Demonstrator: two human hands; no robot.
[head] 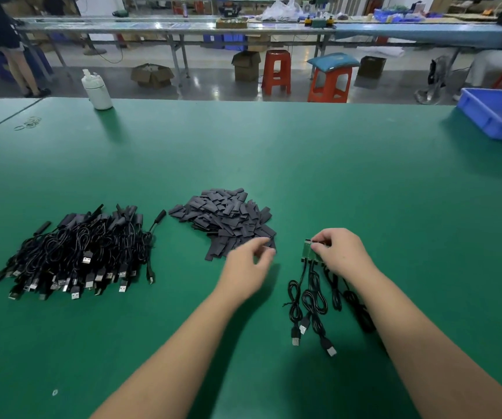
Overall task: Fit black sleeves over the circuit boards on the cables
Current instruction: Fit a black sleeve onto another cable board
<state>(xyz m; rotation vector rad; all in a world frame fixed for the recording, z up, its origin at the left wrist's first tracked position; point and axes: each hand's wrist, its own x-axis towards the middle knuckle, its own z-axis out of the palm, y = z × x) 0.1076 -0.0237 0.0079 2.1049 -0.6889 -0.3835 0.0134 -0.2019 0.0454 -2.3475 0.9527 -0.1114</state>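
Far left on the green table lie a few loose rubber bands, and past them a white bottle stands near the far edge. Closer to me on the left is the heap of sleeved cables, black tubes at the far end, USB plugs pointing toward me. In the middle sits the pile of black sleeves, flat and jumbled. My left hand is at the near edge of that pile, fingers curled with the fingertips close together over the nearest sleeves; it is blurred, and I cannot tell whether it has one pinched. Just right of it, my right hand pinches a small bunch of green circuit boards, thumb and fingers curled round them. Their bare cables trail back toward me on the table in loose coils, ending in USB plugs. At the far right edge sits a blue bin.
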